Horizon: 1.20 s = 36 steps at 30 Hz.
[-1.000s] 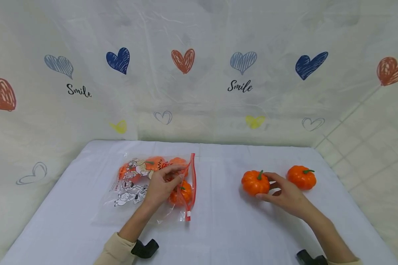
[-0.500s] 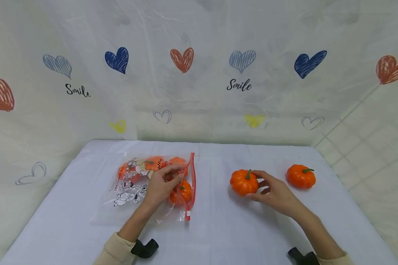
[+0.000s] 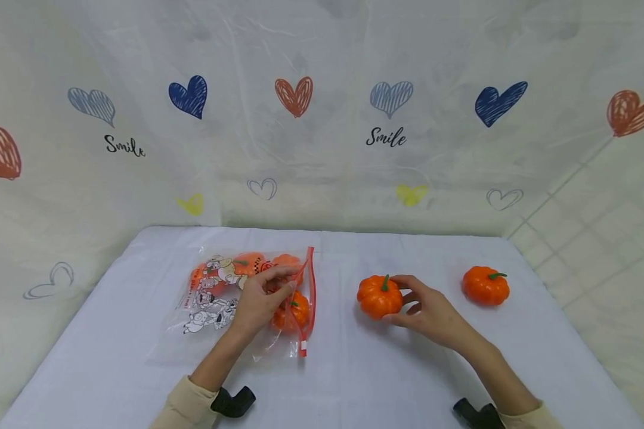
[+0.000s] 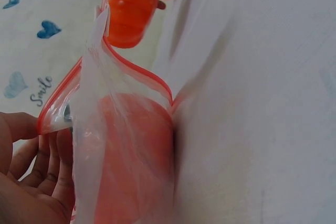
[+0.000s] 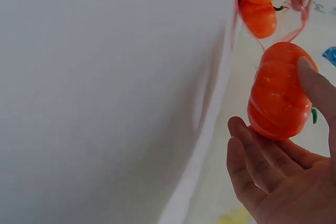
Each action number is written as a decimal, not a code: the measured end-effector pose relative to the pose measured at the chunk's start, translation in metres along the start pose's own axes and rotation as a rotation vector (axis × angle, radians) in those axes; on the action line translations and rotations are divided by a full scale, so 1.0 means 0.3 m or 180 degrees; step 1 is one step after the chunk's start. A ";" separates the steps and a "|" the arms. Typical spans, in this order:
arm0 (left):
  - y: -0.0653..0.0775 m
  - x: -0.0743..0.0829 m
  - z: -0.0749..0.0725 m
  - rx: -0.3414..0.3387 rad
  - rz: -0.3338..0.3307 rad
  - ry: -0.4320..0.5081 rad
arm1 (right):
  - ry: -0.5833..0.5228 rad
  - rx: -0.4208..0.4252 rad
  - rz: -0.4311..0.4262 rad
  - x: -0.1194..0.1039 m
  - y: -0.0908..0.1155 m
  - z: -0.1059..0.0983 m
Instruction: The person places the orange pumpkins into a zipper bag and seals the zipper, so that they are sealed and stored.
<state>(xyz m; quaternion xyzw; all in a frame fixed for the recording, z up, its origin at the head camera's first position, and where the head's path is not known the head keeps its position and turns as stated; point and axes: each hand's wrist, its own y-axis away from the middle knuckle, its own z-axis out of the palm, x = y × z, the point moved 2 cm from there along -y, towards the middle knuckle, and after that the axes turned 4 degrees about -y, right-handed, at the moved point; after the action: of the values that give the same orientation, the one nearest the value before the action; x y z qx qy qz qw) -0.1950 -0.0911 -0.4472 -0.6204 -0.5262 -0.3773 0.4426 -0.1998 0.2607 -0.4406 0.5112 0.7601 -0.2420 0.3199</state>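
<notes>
My left hand (image 3: pixel 263 301) pinches the upper red zip edge of a clear printed zip bag (image 3: pixel 209 339), and its mouth gapes to the right. Several orange toy pumpkins lie inside, one of them (image 3: pixel 300 310) close to the mouth. Between thumb and fingers my right hand (image 3: pixel 429 313) holds another toy pumpkin (image 3: pixel 378 297), green stem up, to the right of the bag. The right wrist view shows the thumb on one side of this pumpkin (image 5: pixel 281 93) and fingertips on the other. In the left wrist view the raised zip edge (image 4: pixel 58 95) is between thumb and fingers.
One more toy pumpkin (image 3: pixel 485 286) sits on the white-covered table (image 3: pixel 354 381) at the right. Behind the table hangs a pale backdrop (image 3: pixel 333 155) with hearts and "Smile" lettering. Dark wrist mounts (image 3: pixel 233 402) sit at both cuffs.
My right hand has carried its toy pumpkin leftward, closer to the bag's mouth. The left hand and the bag have stayed in place.
</notes>
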 end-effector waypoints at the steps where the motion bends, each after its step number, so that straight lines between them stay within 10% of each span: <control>1: 0.001 0.002 0.000 0.0003 -0.0005 -0.0003 | -0.0020 -0.0002 -0.0005 -0.002 -0.001 0.005; 36: -0.004 -0.005 0.000 -0.0015 0.0005 -0.0052 | -0.0186 -0.0260 -0.0148 -0.124 -0.107 0.185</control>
<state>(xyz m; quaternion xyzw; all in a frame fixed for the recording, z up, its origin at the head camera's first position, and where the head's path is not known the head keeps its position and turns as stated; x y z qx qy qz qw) -0.1964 -0.0917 -0.4483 -0.6249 -0.5284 -0.3732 0.4371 -0.2065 0.1875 -0.4496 0.4726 0.7713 -0.2331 0.3569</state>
